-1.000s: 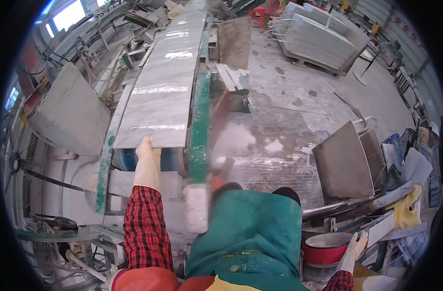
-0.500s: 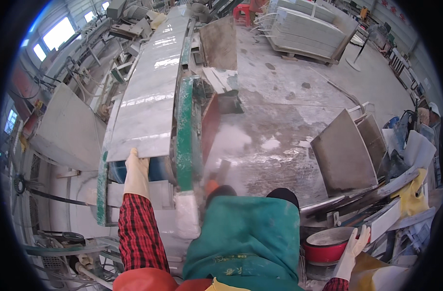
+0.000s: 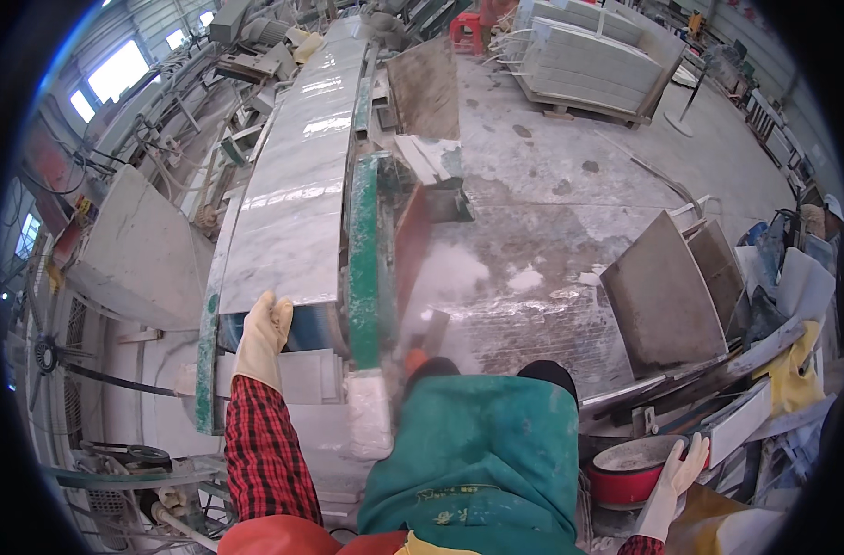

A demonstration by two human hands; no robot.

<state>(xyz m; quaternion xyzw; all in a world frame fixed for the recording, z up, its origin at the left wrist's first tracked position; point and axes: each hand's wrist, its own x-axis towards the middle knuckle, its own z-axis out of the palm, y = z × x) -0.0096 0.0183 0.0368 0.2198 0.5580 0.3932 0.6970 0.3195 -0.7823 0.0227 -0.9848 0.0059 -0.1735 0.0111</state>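
My left hand (image 3: pixel 265 335), in a cream rubber glove, is at the near edge of a glossy white-grey stone slab (image 3: pixel 288 250). Its fingers are bent and close together at that edge; the underside of the grip is hidden. The slab lies on a long conveyor with a blue roller or belt (image 3: pixel 315 335) showing below its end. At lower right my right hand (image 3: pixel 683 472), gloved alike, has its fingers apart and holds nothing. It is beside a red round tub (image 3: pixel 625 486) and close to the end of a pale strip (image 3: pixel 741 416).
A green rail (image 3: pixel 363 268) flanks the conveyor on its right, its near end wrapped in white (image 3: pixel 370 416). Brown-grey boards (image 3: pixel 667 291) lean at right. Stacked pale slabs (image 3: pixel 593 60) and a red stool (image 3: pixel 465 33) stand far off. A big pale slab (image 3: pixel 140 250) leans at left.
My left hand has shifted slightly on the slab's near edge, with more of its fingers now showing. The view has moved a little. My right hand remains by the tub, fingers still apart.
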